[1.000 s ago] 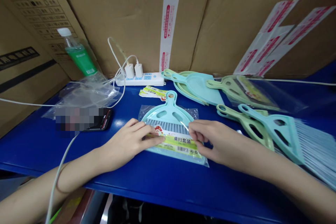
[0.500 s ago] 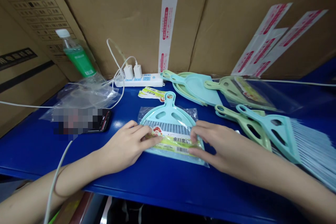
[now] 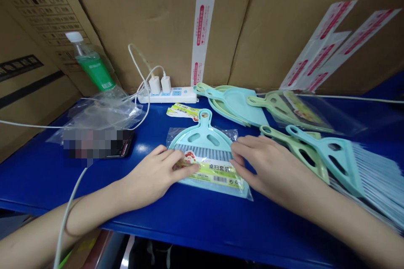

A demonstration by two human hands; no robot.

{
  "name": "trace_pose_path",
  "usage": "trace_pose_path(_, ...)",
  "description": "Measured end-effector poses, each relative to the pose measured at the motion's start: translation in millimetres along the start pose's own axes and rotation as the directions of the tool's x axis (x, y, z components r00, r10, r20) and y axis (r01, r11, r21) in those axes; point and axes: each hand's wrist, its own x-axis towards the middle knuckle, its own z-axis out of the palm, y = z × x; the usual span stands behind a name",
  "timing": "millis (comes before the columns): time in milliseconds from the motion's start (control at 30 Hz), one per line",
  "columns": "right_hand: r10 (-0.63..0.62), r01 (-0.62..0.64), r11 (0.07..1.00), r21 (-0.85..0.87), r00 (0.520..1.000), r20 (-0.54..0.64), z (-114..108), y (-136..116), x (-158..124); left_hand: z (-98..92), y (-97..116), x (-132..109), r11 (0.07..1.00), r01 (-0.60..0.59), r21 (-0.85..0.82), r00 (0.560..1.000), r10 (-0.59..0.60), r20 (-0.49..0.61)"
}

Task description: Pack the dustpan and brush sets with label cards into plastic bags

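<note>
A light-blue dustpan and brush set (image 3: 205, 141) lies flat in a clear plastic bag on the blue table, handle pointing away from me. A yellow-green and white label (image 3: 221, 168) with a red mushroom figure and a barcode crosses its middle. On the left edge of the bag, my left hand (image 3: 158, 170) grips it, thumb stretched over the label. My right hand (image 3: 255, 159) pinches the right side of the bag, its fingertips and thumb close together. The undersides of my fingers are hidden.
Behind the set lie loose labels (image 3: 183, 112) and a power strip (image 3: 186, 95) with white chargers. Stacked dustpans (image 3: 240, 103), a bagged green set (image 3: 284, 109) and blue brushes (image 3: 378, 176) are on the right. At left stand a green-labelled bottle (image 3: 96, 71), plastic bags (image 3: 101, 113) and cables.
My right thumb has drawn up off the label towards its fingers at the bag's right edge. The left hand stays nearly in place. The view has shifted slightly.
</note>
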Motion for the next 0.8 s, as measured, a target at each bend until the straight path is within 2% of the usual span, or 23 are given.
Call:
trace_pose_path(67, -0.153, 0.153, 0.988, -0.01, 0.984, -0.086, 3, -6, 1, -1.1, 1, 1, 1.0, 0.0, 0.001, 1.0, 0.0, -0.01)
trace_pose_path(133, -0.274, 0.277, 0.961, 0.006, 0.956, -0.102, 7, -13, 2, -0.5, 1, 1, 1.0, -0.002, 0.007, 1.0, 0.002, -0.024)
trace_pose_path(200, -0.317, 0.319, 0.948, 0.011, 0.944, -0.09, 12, -19, 2, 0.8, 0, 1, 1.0, -0.007, 0.013, 0.999, 0.008, -0.04)
trace_pose_path(367, -0.286, 0.287, 0.958, 0.004, 0.956, -0.07, 17, -18, 0, 1.4, 1, 2, 0.999, -0.026, 0.042, 0.997, 0.029, -0.069)
trace_pose_path(800, -0.184, 0.182, 0.982, 0.051, 0.982, 0.032, -1, 2, -13, -6.4, -1, -1, 0.995, -0.009, 0.097, 0.994, 0.019, -0.107)
